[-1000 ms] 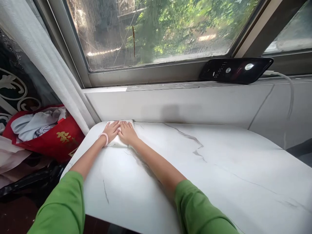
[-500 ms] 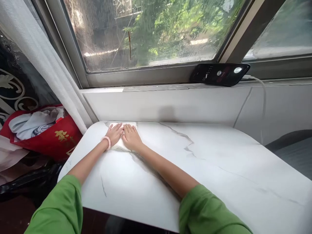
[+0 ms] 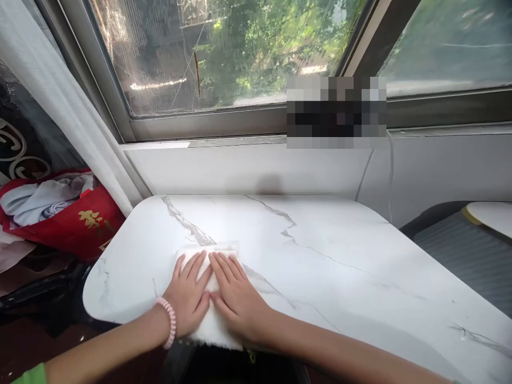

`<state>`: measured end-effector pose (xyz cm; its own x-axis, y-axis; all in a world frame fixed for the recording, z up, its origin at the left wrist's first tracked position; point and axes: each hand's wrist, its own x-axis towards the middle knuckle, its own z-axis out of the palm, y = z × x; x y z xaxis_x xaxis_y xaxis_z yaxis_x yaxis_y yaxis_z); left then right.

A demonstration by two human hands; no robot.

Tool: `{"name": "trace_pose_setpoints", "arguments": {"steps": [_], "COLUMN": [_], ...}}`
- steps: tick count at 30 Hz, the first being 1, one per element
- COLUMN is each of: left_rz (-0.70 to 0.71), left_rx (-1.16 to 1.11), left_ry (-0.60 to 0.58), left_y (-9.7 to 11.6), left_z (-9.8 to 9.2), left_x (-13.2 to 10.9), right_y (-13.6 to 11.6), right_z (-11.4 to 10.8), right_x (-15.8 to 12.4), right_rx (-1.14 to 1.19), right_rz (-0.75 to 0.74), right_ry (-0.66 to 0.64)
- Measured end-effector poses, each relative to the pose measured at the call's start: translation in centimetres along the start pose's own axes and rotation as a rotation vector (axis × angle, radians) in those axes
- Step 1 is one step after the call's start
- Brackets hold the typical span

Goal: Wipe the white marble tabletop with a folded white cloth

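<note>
A white cloth (image 3: 212, 328) lies flat on the white marble-patterned table (image 3: 320, 282), reaching its near edge. On the cloth's left part rests my left hand (image 3: 187, 292), fingers spread, with a pink coiled band (image 3: 170, 320) round the wrist. My right hand (image 3: 239, 298) presses flat on the cloth just beside it, fingers stretched forward. The thumbs nearly meet, and both palms hide much of the cloth.
Behind the table are a wall and a window (image 3: 224, 58). A pixelated patch covers the sill, with a white cable (image 3: 391, 176) hanging below. To the left are a white curtain (image 3: 64, 96) and a red bag (image 3: 76, 226) of clothes. A grey chair (image 3: 460, 256) stands right.
Both hands have drawn the cloth from the table's far edge back to its near edge. The view has shifted slightly, showing more on the right.
</note>
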<state>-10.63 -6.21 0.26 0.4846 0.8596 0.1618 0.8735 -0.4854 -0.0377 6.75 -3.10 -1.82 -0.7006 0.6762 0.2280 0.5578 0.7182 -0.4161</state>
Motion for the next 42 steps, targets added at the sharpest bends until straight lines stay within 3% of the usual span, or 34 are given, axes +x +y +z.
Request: {"name": "trace_pose_setpoints", "arguments": {"steps": [3, 5, 10, 15, 17, 20, 26, 30, 36, 42], "left_rz": [0.010, 0.011, -0.073, -0.120, -0.138, -0.144, -0.114, -0.113, -0.009, 0.108], "left_rx": [-0.015, -0.029, -0.035, -0.026, -0.030, -0.026, -0.010, -0.023, -0.033, -0.104], "left_ry": [0.015, -0.004, -0.112, -0.094, -0.087, -0.082, -0.081, -0.074, -0.068, -0.035], "left_y": [0.5, -0.1, -4.0, -7.8, -8.5, -8.9, -8.6, -7.0, -2.6, 3.1], "left_z": [0.2, 0.7, 2.6, 4.2, 4.6, 4.9, 5.1, 4.8, 4.1, 2.3], "left_x": [0.1, 1.7, 10.3, 19.6, 21.9, 23.4, 22.8, 21.0, 15.9, 8.8], "right_y": [0.1, 0.9, 5.4, 11.9, 13.8, 15.3, 15.5, 14.5, 10.3, 5.2], "right_z": [-0.5, -0.8, -1.3, -2.4, -2.9, -3.3, -3.4, -3.5, -3.0, -3.2], "right_x": [-0.2, 1.2, 7.5, 13.5, 14.9, 15.7, 15.2, 13.1, 6.3, -2.3], "right_rx": [0.143, 0.182, 0.035, -0.077, -0.096, -0.104, 0.009, 0.043, -0.094, 0.075], "right_rz": [0.078, 0.150, 0.285, 0.327, 0.322, 0.306, 0.313, 0.340, 0.326, 0.322], "right_ry": [-0.046, -0.059, 0.094, 0.216, 0.241, 0.277, 0.317, 0.271, 0.168, 0.070]}}
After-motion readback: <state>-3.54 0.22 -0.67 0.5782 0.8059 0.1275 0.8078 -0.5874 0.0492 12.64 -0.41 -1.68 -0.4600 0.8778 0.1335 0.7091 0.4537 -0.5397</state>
